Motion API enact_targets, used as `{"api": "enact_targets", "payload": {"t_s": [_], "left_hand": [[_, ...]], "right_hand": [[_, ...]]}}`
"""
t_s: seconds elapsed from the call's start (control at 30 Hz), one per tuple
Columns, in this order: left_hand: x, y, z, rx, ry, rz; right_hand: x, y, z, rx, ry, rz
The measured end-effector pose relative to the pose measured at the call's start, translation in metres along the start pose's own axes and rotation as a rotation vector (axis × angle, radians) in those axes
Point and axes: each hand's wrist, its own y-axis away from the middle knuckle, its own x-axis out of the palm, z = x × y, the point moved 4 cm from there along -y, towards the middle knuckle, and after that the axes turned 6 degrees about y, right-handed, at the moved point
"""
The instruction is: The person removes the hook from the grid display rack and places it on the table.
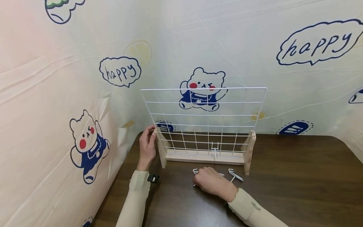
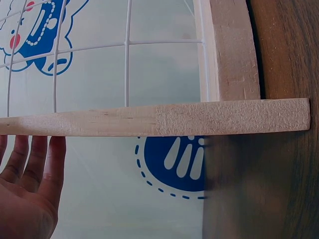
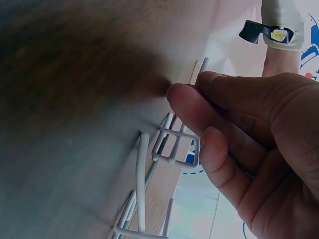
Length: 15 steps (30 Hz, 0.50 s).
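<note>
A white wire grid rack (image 1: 208, 126) stands on a wooden base with two wooden side posts. My left hand (image 1: 147, 145) is at the left post; in the left wrist view, its straight fingers (image 2: 52, 169) touch the outer side of that wooden post (image 2: 184, 119). Low over the table, my right hand (image 1: 212, 181) pinches a white wire hook (image 3: 206, 63) between thumb and forefinger, mostly hidden by the fingers. More white hooks (image 1: 236, 176) lie beside and beneath that hand. One hook (image 1: 214, 151) hangs on the grid's lower wires.
The dark wooden table (image 1: 297, 176) reaches away to the right of the rack. A pale printed curtain (image 1: 249, 63) with cartoon bears hangs behind the table and along its left side.
</note>
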Motion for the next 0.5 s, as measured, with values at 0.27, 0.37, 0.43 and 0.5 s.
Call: {"api": "enact_targets", "payload": {"t_s": [0.27,0.37,0.43,0.5], "left_hand": [[0.0004,0.001,-0.0051,-0.012,-0.018,0.004],[0.0002,0.0011,-0.0061,-0.017,-0.027,0.008],[-0.0002,0.001,-0.0065,-0.016,-0.033,0.01],[-0.0005,0.0006,-0.0068,-0.012,-0.033,0.009]], "right_hand": [[-0.0011,0.0011,0.0012,0.003,-0.007,0.004],[-0.0013,0.0013,0.0014,0.002,0.003,-0.001],[-0.0017,0.0014,0.0015,0.0,0.01,-0.005],[-0.002,0.0011,0.0014,0.0,0.017,-0.01]]}}
